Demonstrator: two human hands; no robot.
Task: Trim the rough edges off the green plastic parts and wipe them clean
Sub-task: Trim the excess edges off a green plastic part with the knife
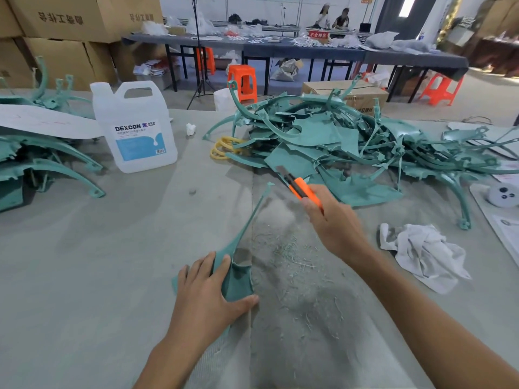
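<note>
Plainly pinned for trimming, the green part (237, 284) lies flat on the table (112, 262), and the left hand (207, 299) presses it down with straight fingers. The right hand (334, 223) grips an orange knife (302, 189) raised beyond it, blade out. A rag (421, 254) waits beside, within reach for wiping.

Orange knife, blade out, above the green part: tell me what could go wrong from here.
The utility knife in the right hand has its blade out, and the left hand presses flat on the green part: a slip could reach those fingers. The part's thin tip lies far from the holding hand, so it may flex or skid under the blade.
</note>
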